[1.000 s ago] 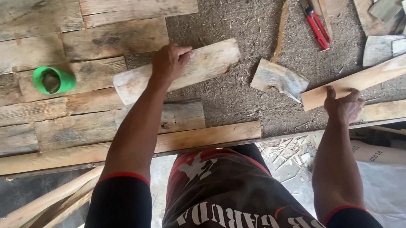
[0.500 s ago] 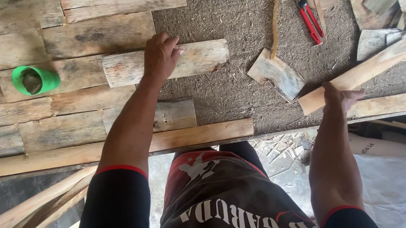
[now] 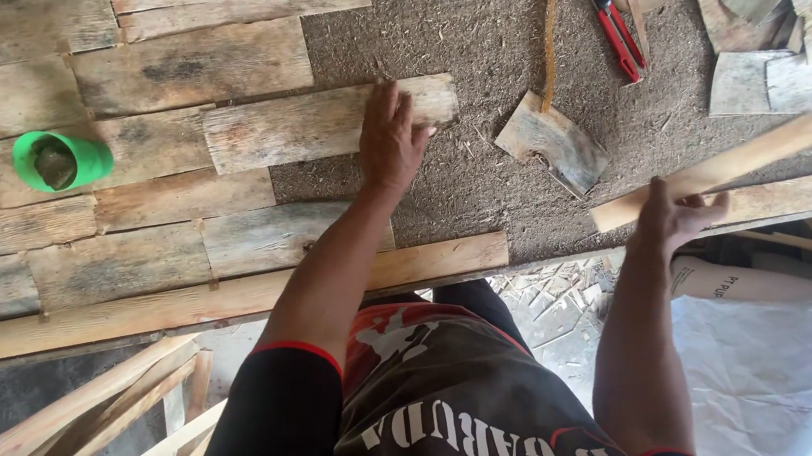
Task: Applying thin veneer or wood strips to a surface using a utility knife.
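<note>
The short plank (image 3: 315, 124) has slid left and now sits snug against the other planks (image 3: 116, 148), filling the row. The left hand (image 3: 392, 139) lies flat on it, fingers spread, pressing it in place. The right hand (image 3: 676, 215) grips a long stick (image 3: 770, 147) at the worktop (image 3: 482, 190) edge, keeping it ready.

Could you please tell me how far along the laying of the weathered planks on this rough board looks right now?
Done: grey weathered planks cover the left part. In hand: the left hand presses a short grey plank into the third row; the right hand holds a pale wooden strip. Left: the brown chipboard surface on the right remains bare.
</note>
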